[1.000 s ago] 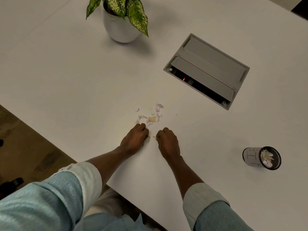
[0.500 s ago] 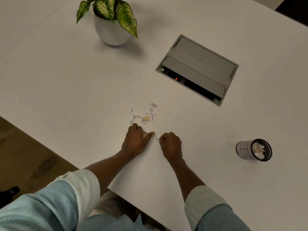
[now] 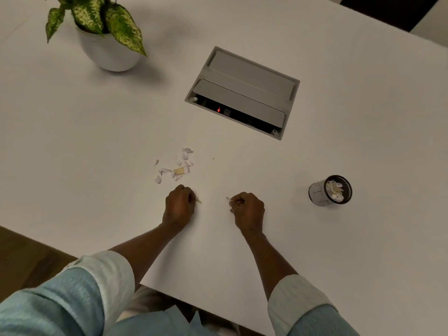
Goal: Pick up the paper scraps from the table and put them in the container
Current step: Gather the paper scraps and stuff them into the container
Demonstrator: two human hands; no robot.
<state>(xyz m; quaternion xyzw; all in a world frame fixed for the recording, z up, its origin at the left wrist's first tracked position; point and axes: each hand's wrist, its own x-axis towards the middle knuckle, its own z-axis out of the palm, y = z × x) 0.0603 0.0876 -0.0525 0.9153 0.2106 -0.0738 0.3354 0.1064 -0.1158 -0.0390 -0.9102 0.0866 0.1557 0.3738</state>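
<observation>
Two pinched scraps [image 3: 199, 201] [image 3: 228, 198], left hand [image 3: 179, 207], right hand [image 3: 248, 210], container [image 3: 317, 194], possible lettering

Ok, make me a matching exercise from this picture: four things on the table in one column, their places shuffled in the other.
1 potted plant
2 container
3 scrap pile
4 grey cable box

A right of the right hand
B far left
C just beyond the left hand
D recessed in the table, mid-way across

Pairs: 1-B, 2-A, 3-C, 4-D
</observation>
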